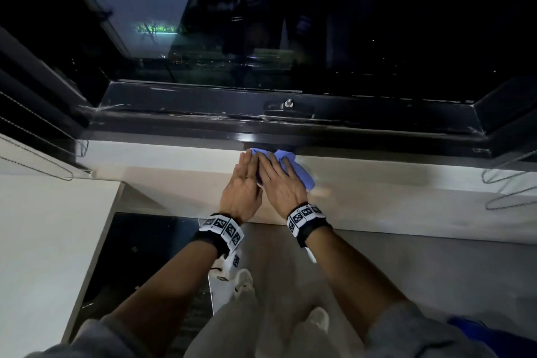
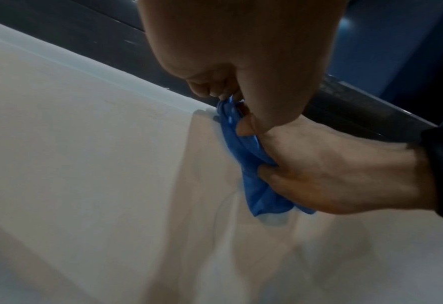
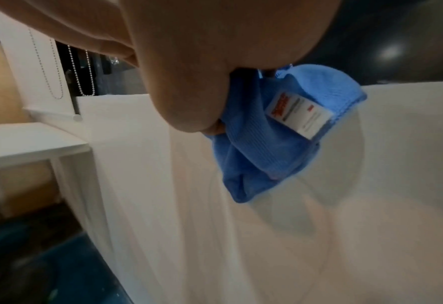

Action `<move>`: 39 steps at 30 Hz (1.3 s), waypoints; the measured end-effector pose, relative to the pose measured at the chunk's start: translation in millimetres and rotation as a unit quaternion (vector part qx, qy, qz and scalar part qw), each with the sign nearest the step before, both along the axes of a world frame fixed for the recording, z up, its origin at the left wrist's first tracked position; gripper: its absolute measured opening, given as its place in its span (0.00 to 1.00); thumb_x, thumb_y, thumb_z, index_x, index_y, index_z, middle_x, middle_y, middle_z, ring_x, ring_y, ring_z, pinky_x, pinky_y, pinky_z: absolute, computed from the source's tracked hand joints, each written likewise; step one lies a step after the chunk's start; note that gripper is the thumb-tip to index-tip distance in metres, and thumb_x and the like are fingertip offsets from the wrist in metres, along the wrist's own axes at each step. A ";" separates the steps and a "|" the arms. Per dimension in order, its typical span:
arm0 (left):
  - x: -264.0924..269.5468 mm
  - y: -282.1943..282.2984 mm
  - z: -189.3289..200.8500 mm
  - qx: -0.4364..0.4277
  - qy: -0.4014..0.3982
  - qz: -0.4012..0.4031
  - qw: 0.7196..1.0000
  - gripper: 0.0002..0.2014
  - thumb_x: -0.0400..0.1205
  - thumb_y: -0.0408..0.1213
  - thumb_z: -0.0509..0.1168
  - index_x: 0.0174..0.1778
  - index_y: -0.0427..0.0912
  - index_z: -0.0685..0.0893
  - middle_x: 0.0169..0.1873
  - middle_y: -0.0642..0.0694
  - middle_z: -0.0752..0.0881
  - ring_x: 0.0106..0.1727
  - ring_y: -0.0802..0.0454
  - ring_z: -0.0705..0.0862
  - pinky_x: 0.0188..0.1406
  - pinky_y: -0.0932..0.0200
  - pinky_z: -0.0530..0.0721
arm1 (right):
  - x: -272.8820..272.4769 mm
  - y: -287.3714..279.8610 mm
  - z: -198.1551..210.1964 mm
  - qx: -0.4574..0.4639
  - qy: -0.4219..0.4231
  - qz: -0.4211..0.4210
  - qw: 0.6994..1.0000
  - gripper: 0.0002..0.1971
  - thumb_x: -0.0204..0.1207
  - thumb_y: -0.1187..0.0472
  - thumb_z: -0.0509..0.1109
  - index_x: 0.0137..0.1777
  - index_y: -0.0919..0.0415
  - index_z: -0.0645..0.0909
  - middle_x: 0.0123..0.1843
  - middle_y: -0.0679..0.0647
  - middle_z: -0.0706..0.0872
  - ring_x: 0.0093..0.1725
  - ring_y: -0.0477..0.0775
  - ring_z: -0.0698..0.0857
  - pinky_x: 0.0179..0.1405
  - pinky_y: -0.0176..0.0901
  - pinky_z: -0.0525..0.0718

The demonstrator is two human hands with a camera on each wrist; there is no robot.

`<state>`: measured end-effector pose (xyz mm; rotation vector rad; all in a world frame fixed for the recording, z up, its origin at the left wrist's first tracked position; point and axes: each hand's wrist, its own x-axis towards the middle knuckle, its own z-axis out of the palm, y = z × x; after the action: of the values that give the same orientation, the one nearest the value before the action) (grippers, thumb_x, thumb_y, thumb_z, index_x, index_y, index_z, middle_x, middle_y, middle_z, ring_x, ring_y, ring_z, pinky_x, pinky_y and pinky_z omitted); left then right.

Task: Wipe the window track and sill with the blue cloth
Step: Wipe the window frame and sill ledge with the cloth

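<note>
When read from the bottom centre upward: first patterned wrist bands, then two hands side by side in mid-frame. Left hand flat, fingers straight and together, tips pressing the near-left edge of the blue cloth. Right hand spread over the cloth's middle, thumb tucked under and pinching its folds, plain from the left wrist view. Cloth bunched on the pale sill, just right of centre, far edge up against the dark frame. Looks soft, limp and light; likely to crumple and slide rather than resist, so best taken as a gathered handful under a flat palm, not by one corner. White label sewn at one edge, showing from the right wrist view. Sill probably smooth, so little drag. Beyond, across the upper middle, the dark window track, streaked pale, not under the cloth; probably calls for a folded edge pushed in by fingertips.
</note>
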<state>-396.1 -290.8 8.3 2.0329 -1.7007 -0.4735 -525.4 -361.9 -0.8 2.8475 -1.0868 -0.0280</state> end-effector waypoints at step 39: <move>-147.4 -44.1 -37.0 -0.002 -0.077 0.001 0.997 0.43 0.79 0.21 0.66 0.92 0.34 0.58 0.92 0.36 0.57 0.92 0.33 0.54 0.90 0.37 0.64 | -253.6 -63.6 -11.5 0.103 -0.206 -0.354 0.906 0.32 0.72 0.67 0.61 0.78 0.76 0.75 0.79 0.74 0.76 0.71 0.76 0.78 0.75 0.62 0.75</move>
<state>-543.5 -334.8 -28.7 2.1172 -1.7852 -0.3198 -779.1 -425.5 -12.3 2.4931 -2.2712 0.4492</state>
